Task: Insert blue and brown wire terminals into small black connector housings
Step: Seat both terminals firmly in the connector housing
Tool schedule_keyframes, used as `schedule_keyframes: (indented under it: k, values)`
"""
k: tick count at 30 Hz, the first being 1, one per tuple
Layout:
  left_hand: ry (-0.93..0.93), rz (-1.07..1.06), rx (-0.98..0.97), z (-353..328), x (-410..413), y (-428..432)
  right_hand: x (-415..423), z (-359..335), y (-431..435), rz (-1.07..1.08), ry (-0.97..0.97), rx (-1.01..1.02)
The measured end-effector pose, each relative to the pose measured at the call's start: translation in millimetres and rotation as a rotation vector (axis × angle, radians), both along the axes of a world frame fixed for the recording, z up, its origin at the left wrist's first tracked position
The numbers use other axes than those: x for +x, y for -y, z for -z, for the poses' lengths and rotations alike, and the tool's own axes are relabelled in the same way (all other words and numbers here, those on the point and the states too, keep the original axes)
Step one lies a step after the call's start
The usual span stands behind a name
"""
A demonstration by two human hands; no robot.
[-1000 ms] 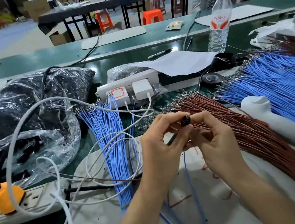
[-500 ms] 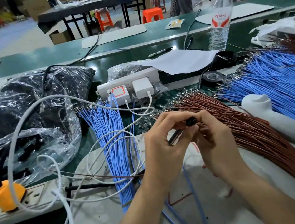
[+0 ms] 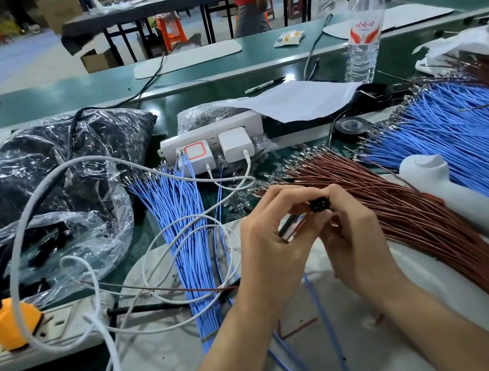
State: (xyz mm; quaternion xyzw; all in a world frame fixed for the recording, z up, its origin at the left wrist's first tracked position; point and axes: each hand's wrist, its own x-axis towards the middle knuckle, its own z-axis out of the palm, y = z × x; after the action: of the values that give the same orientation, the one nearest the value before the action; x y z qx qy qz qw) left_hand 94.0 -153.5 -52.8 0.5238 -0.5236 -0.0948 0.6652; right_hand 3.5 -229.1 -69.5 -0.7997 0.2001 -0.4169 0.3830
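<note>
A small black connector housing is pinched between the fingertips of my left hand and my right hand, held above the white mat. A black lead with a brown wire runs from the housing down between my hands. A blue wire hangs below them. A bundle of brown wires fans out to the right. Blue wire bundles lie at the left and far right.
A plastic bag of black housings sits at the left. A white power strip with chargers lies behind, another strip with an orange plug at front left. White cables loop over the bench. A white tool and water bottle stand at the right.
My hands have stayed together on the housing, turning it a little so its open face shows. A person in red has walked into the background.
</note>
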Motion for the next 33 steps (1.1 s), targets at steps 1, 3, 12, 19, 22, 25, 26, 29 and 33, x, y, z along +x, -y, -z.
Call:
schedule_keyframes:
  k: [1,3,12,19,22,25,26,29,33]
  values:
    - [0.002,-0.001,-0.004,0,0,0,0,-1,-1,-0.007,0.003,-0.018]
    - [-0.003,-0.006,-0.010,1,-1,1,0,-2,-2,-0.011,0.006,-0.053]
    - [-0.054,-0.126,0.060,2,5,-1,1,-7,2,0.023,-0.132,-0.173]
    - [-0.217,-0.558,-0.077,0,20,-2,41,-36,23,0.016,-0.308,-0.309]
    - [-0.201,-0.593,-0.105,-1,20,-2,76,-34,32,-0.136,-0.568,-0.387]
    - [-0.164,-0.593,-0.104,0,20,-3,98,-25,35,-0.137,-0.760,-0.511]
    - [-0.165,-0.588,-0.104,0,20,-2,102,-24,35,-0.130,-0.792,-0.550]
    - [-0.194,-0.572,-0.118,0,18,-2,106,-21,38,-0.106,-0.816,-0.665]
    - [-0.176,-0.561,-0.111,-1,17,-2,105,-13,38,-0.061,-0.782,-0.662]
